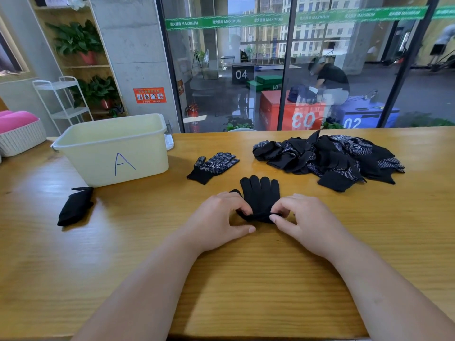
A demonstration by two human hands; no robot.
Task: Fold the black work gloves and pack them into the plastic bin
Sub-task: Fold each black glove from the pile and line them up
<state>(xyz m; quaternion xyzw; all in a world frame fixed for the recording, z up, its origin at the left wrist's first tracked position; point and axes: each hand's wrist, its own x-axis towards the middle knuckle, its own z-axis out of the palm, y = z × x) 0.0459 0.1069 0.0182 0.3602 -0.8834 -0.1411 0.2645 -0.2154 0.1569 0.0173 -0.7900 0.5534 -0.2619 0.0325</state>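
Both hands [261, 220] pinch black glove's [261, 193] cuff.

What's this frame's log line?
phase fold | left hand pinches glove cuff | right hand pinches cuff | folded bundle outside bin

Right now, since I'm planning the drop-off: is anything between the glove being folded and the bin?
Nothing upright. Only a dotted glove lies flat on the table, roughly between the held glove and the open-topped bin; a lifted carry should clear it.
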